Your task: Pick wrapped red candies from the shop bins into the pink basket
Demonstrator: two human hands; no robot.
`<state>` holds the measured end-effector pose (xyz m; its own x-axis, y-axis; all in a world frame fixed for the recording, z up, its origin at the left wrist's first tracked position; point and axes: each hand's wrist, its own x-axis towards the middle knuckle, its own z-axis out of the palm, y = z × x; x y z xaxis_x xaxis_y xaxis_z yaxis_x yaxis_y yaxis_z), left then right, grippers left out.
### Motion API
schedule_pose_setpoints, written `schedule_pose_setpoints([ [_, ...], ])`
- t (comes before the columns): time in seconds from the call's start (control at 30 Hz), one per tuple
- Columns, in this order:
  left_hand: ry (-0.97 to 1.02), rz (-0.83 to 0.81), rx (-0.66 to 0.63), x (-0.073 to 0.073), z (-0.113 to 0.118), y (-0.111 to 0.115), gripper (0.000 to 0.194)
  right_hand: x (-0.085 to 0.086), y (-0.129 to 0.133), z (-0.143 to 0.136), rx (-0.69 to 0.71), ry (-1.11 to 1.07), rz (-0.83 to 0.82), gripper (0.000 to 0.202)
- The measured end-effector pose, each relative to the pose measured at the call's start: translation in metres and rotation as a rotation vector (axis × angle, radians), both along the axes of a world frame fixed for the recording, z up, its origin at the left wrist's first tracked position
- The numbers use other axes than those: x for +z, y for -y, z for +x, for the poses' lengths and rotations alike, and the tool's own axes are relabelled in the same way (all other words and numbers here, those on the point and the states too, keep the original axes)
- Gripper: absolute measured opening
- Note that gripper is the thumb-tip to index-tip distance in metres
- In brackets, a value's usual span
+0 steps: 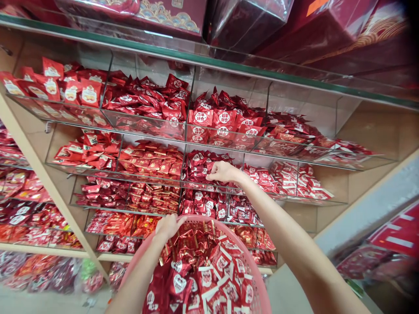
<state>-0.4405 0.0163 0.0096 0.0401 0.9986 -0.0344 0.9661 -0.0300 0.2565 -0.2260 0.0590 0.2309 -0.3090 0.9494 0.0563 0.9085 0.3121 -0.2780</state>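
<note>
My left hand grips the far rim of a pink plastic basket. Inside the basket lie many small red packets, some with white labels, some with gold. My right hand reaches into a middle shelf compartment, its fingers pinched together at the dark red packets. Whether a packet is between those fingertips is too small to tell. To the left of that compartment, red and gold packets fill the neighbouring one.
Glass shelves with dividers hold rows of red packets above and below my right hand. Large dark red boxes stand on the top shelf. A wooden upright separates another shelf unit at the left. Bagged goods lie low at the left.
</note>
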Motion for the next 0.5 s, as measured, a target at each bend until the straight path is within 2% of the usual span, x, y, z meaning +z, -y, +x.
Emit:
schedule_pose_setpoints([
  [0.13, -0.008, -0.009, 0.002, 0.000, 0.000, -0.001, 0.075, -0.001, 0.034, 0.006, 0.112, -0.180, 0.096, 0.033],
  [0.23, -0.010, -0.023, 0.014, 0.000, 0.001, -0.001, 0.072, -0.022, 0.076, -0.003, 0.298, -0.274, 0.040, 0.028],
  [0.33, -0.016, -0.033, 0.007, 0.000, 0.002, -0.001, 0.068, -0.066, 0.119, -0.022, 0.401, -0.176, -0.097, 0.027],
  [0.5, -0.019, -0.007, 0.001, -0.001, 0.002, -0.001, 0.076, -0.167, 0.176, -0.057, 0.580, 0.177, -0.113, 0.040],
])
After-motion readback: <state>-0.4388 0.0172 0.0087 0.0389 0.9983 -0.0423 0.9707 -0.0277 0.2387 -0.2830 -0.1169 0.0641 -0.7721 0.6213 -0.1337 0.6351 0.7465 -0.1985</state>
